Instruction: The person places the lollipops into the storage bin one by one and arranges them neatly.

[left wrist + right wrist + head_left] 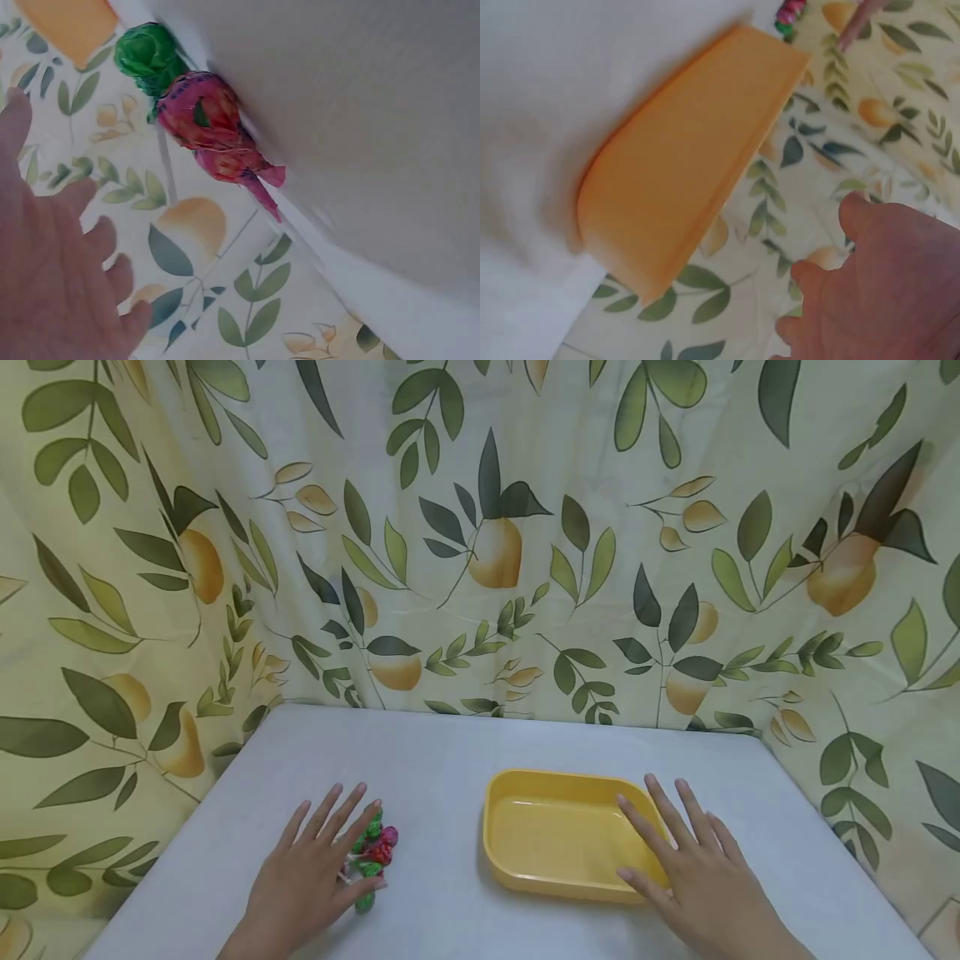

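Several lollipops [381, 850] in green, red and pink wrappers lie in a small heap on the left half of the white table. My left hand [311, 868] hovers with spread fingers over and beside the heap, covering part of it. In the left wrist view a green lollipop [150, 56] and a pink one [202, 112] show close to that hand, apart from its fingers. On the right, my right hand [693, 868] spreads its fingers over the right end of a shallow yellow tray [555, 888]. The right wrist view shows the tray's outer wall [682, 165], with a gap between it and the hand.
The white table [435, 743] carries the tray and the lollipops. Behind it and along both sides hangs a curtain [480, 635] printed with leaves and fruit, meeting the table's back edge.
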### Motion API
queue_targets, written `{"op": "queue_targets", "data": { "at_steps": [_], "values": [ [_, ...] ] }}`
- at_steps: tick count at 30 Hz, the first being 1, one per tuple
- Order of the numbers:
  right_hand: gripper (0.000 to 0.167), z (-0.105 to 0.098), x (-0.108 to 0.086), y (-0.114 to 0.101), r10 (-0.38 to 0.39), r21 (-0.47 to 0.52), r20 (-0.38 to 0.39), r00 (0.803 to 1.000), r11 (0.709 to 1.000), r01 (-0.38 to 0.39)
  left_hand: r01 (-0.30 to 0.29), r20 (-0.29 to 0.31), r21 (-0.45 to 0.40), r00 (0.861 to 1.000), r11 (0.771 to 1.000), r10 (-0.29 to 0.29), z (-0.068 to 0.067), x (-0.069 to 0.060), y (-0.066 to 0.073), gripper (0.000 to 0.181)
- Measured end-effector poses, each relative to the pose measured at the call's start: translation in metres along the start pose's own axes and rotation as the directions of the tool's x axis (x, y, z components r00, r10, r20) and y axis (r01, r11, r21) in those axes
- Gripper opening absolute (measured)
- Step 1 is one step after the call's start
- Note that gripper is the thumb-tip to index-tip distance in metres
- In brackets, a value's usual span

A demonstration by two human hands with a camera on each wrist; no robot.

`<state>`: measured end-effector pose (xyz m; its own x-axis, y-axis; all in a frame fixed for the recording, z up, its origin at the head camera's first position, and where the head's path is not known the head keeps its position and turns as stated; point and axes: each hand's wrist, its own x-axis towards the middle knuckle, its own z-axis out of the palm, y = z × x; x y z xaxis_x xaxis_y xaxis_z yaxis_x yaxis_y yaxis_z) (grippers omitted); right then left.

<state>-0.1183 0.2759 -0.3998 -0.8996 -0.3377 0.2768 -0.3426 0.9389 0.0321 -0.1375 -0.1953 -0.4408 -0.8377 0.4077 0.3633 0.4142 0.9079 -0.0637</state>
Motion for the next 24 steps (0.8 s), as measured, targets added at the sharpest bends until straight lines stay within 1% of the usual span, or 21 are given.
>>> {"op": "queue_targets", "data": {
  "at_steps": [2, 4, 6, 8, 10, 12, 13, 16, 19, 21, 22, 24],
  "values": [
    [0.08, -0.001, 0.0, 0.007, 0.04, 0.04, 0.054, 0.998, 0.998, -0.042, 0.036, 0.058, -0.058, 0.998, 0.998, -0.033, -0.002, -0.001, 0.0, 0.086],
    [0.077, 0.0, 0.001, 0.015, 0.069, 0.065, 0.108, 0.992, 0.995, -0.076, 0.079, 0.107, -0.116, 0.992, 0.99, -0.067, -0.005, -0.002, -0.001, 0.084],
    [0.073, 0.002, 0.002, 0.023, 0.079, 0.108, 0.163, 0.983, 0.989, -0.097, 0.119, 0.145, -0.144, 0.985, 0.982, -0.098, -0.008, -0.003, -0.002, 0.082],
    [0.07, 0.006, 0.003, 0.031, 0.084, 0.17, 0.234, 0.969, 0.977, -0.126, 0.145, 0.163, -0.154, 0.979, 0.977, -0.12, -0.01, -0.004, -0.006, 0.081],
    [0.068, 0.009, 0.003, 0.037, 0.09, 0.235, 0.3, 0.95, 0.958, -0.165, 0.153, 0.163, -0.153, 0.978, 0.976, -0.128, -0.012, -0.003, -0.009, 0.081],
    [0.067, 0.013, 0.002, 0.043, 0.093, 0.29, 0.343, 0.935, 0.936, -0.2, 0.159, 0.162, -0.158, 0.978, 0.975, -0.133, -0.013, -0.002, -0.013, 0.08],
    [0.067, 0.014, 0.002, 0.045, 0.096, 0.311, 0.357, 0.929, 0.926, -0.215, 0.162, 0.161, -0.164, 0.977, 0.973, -0.136, -0.013, -0.001, -0.014, 0.08],
    [0.065, 0.017, 0.002, 0.052, 0.095, 0.363, 0.373, 0.923, 0.9, -0.239, 0.165, 0.159, -0.192, 0.978, 0.967, -0.135, -0.012, 0.002, -0.02, 0.079],
    [0.066, 0.017, 0.003, 0.056, 0.092, 0.423, 0.383, 0.919, 0.867, -0.263, 0.175, 0.181, -0.238, 0.974, 0.955, -0.134, -0.01, 0.005, -0.026, 0.078],
    [0.066, 0.017, 0.003, 0.058, 0.08, 0.456, 0.375, 0.924, 0.852, -0.259, 0.18, 0.189, -0.273, 0.973, 0.945, -0.131, -0.008, 0.006, -0.031, 0.077],
    [0.066, 0.017, 0.003, 0.059, 0.067, 0.473, 0.361, 0.93, 0.847, -0.244, 0.19, 0.201, -0.288, 0.97, 0.939, -0.135, -0.007, 0.008, -0.034, 0.077],
    [0.067, 0.018, 0.002, 0.06, 0.048, 0.493, 0.345, 0.937, 0.841, -0.225, 0.211, 0.226, -0.324, 0.964, 0.922, -0.141, -0.004, 0.01, -0.039, 0.076]
  ]
}}
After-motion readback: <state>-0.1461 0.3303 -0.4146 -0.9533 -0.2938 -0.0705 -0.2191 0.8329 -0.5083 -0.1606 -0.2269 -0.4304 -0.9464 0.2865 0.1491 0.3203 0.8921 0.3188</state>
